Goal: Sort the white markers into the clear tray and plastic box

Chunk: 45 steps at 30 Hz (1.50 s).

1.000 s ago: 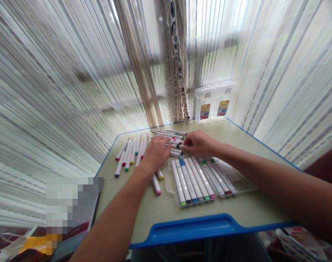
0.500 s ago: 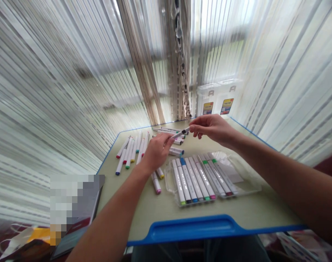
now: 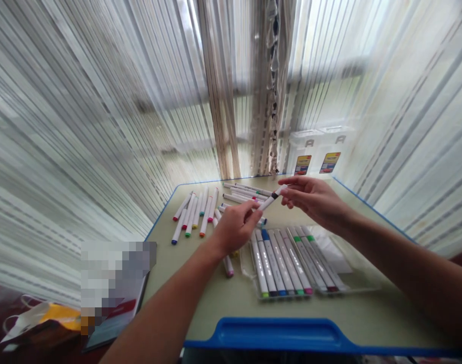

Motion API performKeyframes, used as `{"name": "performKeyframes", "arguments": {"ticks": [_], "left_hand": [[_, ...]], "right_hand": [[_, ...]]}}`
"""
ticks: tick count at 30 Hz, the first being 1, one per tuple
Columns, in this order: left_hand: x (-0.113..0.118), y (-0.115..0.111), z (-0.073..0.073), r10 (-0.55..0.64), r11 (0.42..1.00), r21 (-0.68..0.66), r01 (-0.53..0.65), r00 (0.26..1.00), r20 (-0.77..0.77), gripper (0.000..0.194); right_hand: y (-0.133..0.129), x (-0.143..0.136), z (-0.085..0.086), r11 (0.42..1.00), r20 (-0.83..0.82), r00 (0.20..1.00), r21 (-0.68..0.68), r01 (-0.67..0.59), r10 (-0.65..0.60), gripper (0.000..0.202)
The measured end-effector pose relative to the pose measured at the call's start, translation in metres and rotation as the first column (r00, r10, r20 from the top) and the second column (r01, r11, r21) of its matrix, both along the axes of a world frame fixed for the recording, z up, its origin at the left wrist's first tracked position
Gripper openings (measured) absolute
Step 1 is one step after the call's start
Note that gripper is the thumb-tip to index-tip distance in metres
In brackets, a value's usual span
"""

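A white marker (image 3: 267,202) with a black band slants between my two hands above the table. My left hand (image 3: 236,226) is closed round its lower end. At the upper end, the fingers of my right hand (image 3: 316,200) pinch the white tip. Below the hands lies a clear plastic case (image 3: 249,270), open, with several white markers (image 3: 278,265) side by side in it. Their ends are yellow-green, black, blue, green, pink and dark red. Loose markers (image 3: 193,212) lie in a group left of my left hand, and more markers (image 3: 244,192) lie behind it.
The pale green table (image 3: 200,308) has a blue rim with a blue tray recess (image 3: 280,333) at the front. Two clear boxes with labels (image 3: 303,165) stand at the back right. String curtains (image 3: 139,76) hang behind. A partly blurred-out tablet-like object (image 3: 117,318) stands at the left edge.
The view has shifted, so the table and case sit lower and further right. Both hands stay on the same marker, which now tilts more steeply.
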<state>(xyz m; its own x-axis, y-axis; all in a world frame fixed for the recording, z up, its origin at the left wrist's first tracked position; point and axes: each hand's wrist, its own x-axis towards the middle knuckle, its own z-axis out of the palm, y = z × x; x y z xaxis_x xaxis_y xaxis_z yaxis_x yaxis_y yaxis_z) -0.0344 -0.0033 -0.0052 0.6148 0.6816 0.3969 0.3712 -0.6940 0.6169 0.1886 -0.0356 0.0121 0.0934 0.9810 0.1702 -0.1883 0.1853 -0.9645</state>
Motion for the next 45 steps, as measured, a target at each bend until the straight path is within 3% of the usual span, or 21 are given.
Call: {"name": "performKeyframes", "arguments": {"ticks": [4,7,18,29,38,45], "left_hand": [[0.007,-0.01,0.001,-0.072,0.996,-0.042,0.072,0.997,0.015,0.02],[0.011,-0.014,0.002,-0.054,0.998,-0.035,0.055,0.998,0.024,0.018],[0.013,-0.018,0.006,-0.028,0.998,-0.052,0.032,0.997,0.066,0.018],[0.014,-0.015,0.003,-0.064,0.988,-0.13,0.081,0.989,0.13,0.019],[0.014,-0.016,0.006,-0.012,0.998,-0.06,0.019,0.993,0.114,0.024],[0.014,-0.015,0.004,-0.041,0.989,-0.134,0.063,0.987,0.157,0.03]], "right_hand": [[-0.012,-0.006,-0.004,0.999,0.004,1.0,0.049,-0.016,0.015,0.036],[-0.016,-0.011,-0.006,0.994,0.074,0.995,0.074,-0.077,0.071,0.03],[-0.018,-0.013,-0.01,0.984,0.275,0.945,-0.025,-0.177,0.177,0.035],[-0.019,-0.013,-0.011,0.965,0.131,0.957,-0.001,-0.261,0.258,0.031],[-0.019,-0.015,-0.012,0.974,0.198,0.955,-0.014,-0.225,0.223,0.036],[-0.021,-0.016,-0.01,0.972,0.107,0.967,-0.063,-0.224,0.23,0.033]]}}
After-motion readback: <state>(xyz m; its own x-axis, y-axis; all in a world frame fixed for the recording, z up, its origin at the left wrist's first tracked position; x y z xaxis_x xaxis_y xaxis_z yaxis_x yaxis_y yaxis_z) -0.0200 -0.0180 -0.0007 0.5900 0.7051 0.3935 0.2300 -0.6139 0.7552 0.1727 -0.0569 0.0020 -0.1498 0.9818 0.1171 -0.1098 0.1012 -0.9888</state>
